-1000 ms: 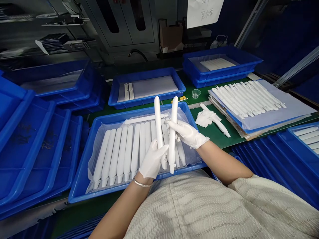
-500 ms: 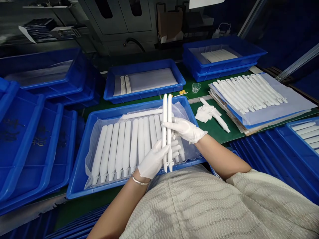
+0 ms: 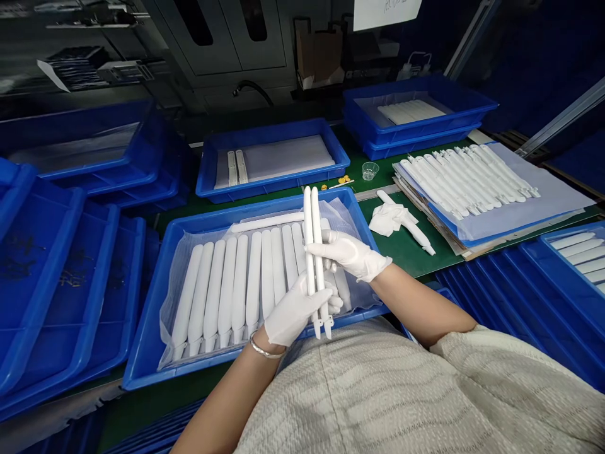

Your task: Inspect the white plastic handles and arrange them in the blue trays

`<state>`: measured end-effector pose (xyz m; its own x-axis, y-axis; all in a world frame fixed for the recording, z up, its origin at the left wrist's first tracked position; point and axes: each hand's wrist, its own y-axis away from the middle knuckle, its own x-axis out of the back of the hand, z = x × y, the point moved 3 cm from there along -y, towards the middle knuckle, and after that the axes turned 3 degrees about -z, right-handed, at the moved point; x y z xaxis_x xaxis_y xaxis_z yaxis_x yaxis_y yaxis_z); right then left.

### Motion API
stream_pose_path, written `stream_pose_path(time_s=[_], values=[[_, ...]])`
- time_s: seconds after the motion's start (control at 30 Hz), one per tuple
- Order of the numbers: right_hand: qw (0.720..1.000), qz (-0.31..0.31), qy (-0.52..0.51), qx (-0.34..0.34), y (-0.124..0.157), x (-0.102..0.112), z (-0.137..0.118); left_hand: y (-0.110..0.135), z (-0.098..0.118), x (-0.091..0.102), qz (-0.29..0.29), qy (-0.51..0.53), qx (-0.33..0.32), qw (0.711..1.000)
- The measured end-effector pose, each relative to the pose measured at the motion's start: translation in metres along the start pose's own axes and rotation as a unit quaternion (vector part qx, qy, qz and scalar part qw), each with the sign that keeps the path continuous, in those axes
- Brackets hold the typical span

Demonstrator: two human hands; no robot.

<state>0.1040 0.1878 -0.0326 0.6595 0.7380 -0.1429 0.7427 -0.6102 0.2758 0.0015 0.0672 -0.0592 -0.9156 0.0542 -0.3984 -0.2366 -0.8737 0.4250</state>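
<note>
Two long white plastic handle-shaped parts [image 3: 312,252] are held side by side, edge-on, above the front blue tray [image 3: 142,334]. My left hand [image 3: 295,309], in a white glove, is closed round their lower portion, thumb across the front. Higher up, my gloved right hand [image 3: 347,252] grips the same pair from the right. Small hinge-like tabs [image 3: 324,323] show at their lower ends. Beneath, a row of similar white parts [image 3: 227,287] lies on a translucent liner in the tray, with one part [image 3: 267,222] across the top. My hands hide the row's right portion.
A blue tray [image 3: 265,189] with two parts stands behind. Stacked trays [image 3: 94,284] rise at left. On the right are a cloth-wrapped part [image 3: 401,221], a clear cup [image 3: 370,170], yellow bits [image 3: 343,180], and parts [image 3: 467,180] on a paper-covered stack. More trays [image 3: 501,302] line the right edge.
The two held parts have tilted slightly, their lower ends shifting right and toward me. Both hands keep their grip. The whole view has shifted a little.
</note>
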Motion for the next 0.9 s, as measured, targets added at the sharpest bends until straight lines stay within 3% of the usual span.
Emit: stream_pose_path(time_s=[0.13,0.3,0.5,0.6,0.67,0.8,0.9], values=[[0.999,0.011,-0.028,0.036,-0.004,0.006,-0.001,0.0,0.0,-0.002,-0.018,-0.017,-0.011,1.0],[0.987,-0.05,-0.15,0.042,-0.011,0.01,-0.006,0.002,0.001,-0.003,-0.05,0.014,-0.031,0.998],[0.942,-0.176,-0.283,0.048,-0.015,-0.003,-0.011,0.005,-0.002,-0.016,-0.169,0.233,-0.016,0.958],[0.911,-0.265,-0.312,0.046,-0.016,-0.016,-0.005,0.004,-0.011,-0.023,-0.204,0.271,0.003,0.941],[0.893,-0.308,-0.325,0.053,-0.017,-0.022,0.0,0.003,-0.016,-0.026,-0.227,0.297,-0.03,0.927],[0.897,-0.283,-0.325,0.1,-0.022,-0.022,0.004,0.003,-0.02,-0.031,-0.283,0.358,-0.11,0.883],[0.9,-0.285,-0.308,0.114,-0.024,-0.016,0.004,0.002,-0.016,-0.032,-0.304,0.344,-0.112,0.881]])
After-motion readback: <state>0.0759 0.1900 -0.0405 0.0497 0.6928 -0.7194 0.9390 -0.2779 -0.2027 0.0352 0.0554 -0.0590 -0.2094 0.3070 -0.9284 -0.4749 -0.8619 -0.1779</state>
